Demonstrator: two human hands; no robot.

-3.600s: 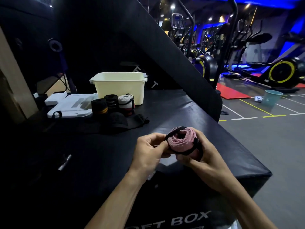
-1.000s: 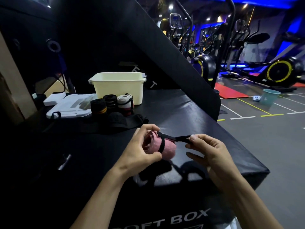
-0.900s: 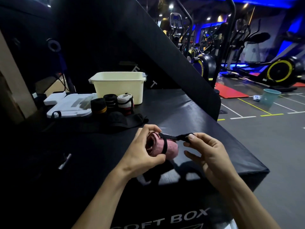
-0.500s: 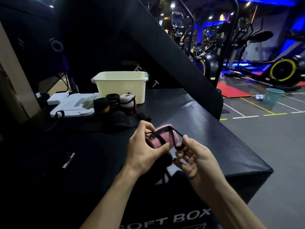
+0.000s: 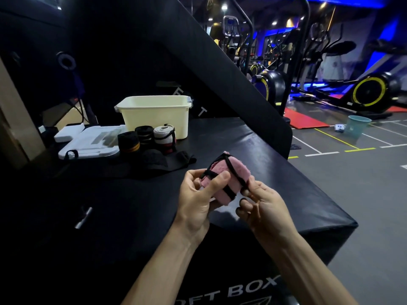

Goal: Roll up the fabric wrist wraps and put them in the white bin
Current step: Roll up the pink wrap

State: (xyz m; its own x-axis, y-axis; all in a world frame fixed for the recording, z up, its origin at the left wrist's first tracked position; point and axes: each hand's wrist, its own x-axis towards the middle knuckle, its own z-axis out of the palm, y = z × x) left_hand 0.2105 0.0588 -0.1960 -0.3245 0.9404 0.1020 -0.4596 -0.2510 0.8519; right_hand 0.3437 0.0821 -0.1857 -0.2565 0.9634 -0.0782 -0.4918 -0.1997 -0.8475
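From the head camera, the left hand (image 5: 198,194) grips a rolled pink wrist wrap (image 5: 222,177), thumb pressed across its side. The right hand (image 5: 264,205) pinches the wrap's black elastic cord (image 5: 233,172) at the roll's right end. Beyond the hands, three rolled wraps (image 5: 146,137) stand just before the white bin (image 5: 156,115), with an unrolled black wrap (image 5: 158,160) lying nearer on the black soft box (image 5: 264,164).
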